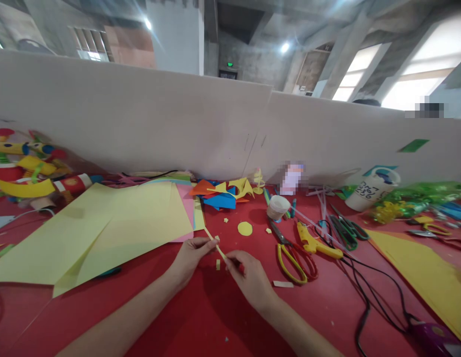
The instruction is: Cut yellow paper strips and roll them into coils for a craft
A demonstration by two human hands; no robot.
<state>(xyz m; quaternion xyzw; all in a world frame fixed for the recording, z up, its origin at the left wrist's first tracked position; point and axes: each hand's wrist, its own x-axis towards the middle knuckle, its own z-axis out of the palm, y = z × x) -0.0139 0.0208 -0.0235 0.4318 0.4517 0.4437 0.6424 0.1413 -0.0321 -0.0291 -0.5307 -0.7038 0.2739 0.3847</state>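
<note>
Between my two hands runs a narrow pale yellow paper strip (220,252), slanting down to the right. My left hand (193,255) pinches it near its upper part, and a small folded bit of paper (217,238) shows by the thumb. At the strip's lower end, my right hand (247,272) grips it between thumb and fingers. A short yellow paper piece (218,265) lies on the red table just below the strip. Beyond my hands are a yellow paper disc (245,228) and two tiny paper stars, one (226,220) left of the disc and one (268,231) right of it.
Large pale yellow sheets (141,213) cover the left. Red-and-yellow-handled scissors (295,255), a yellow glue gun (316,242) with black cords and a white cup (278,207) stand or lie right. Orange-yellow sheets (420,267) lie far right. A white partition (159,119) rises behind.
</note>
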